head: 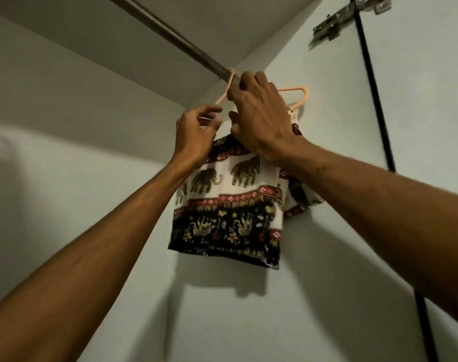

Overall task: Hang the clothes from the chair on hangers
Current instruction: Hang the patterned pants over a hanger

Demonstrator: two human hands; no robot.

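Observation:
A small white, red and black garment with an elephant print hangs on a peach plastic hanger. The hanger's hook loops over a dark metal rail inside a wardrobe. My right hand grips the hanger near its neck, just under the rail. My left hand pinches the hanger's left arm at the garment's top edge. Both arms reach up; my hands hide the middle of the hanger.
Pale wardrobe walls close in at the left, back and right. A metal door hinge sits at the top right beside a dark vertical gap along the door edge. The rail runs bare toward the upper left.

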